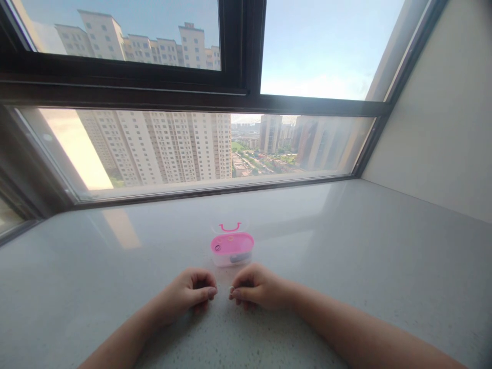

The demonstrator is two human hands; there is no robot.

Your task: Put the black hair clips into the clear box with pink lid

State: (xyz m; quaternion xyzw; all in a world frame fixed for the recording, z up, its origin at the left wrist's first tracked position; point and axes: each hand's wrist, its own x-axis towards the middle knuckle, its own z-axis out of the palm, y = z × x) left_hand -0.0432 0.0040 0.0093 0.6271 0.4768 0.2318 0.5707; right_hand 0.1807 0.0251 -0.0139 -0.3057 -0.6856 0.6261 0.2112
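Note:
My left hand [192,289] is held just above the pale counter, thumb and fingertips pinched together. Facing it, a small gap away, my right hand [259,288] makes the same kind of pinch. A tiny pale spot shows at the right fingertips, too small to name; whatever the left fingertips hold, if anything, is hidden. Right behind both hands stands a small see-through box [223,260] with a pink inner tray [234,245]. A small dark ring-shaped item [218,247] lies in the tray, and something dark shows through the box's lower wall.
Behind the box lies a clear lid with a pink handle [230,229]. The speckled pale counter [326,246] reaches back to a dark-framed window [246,105]. A white wall [438,128] rises on the right. Tall buildings show outside.

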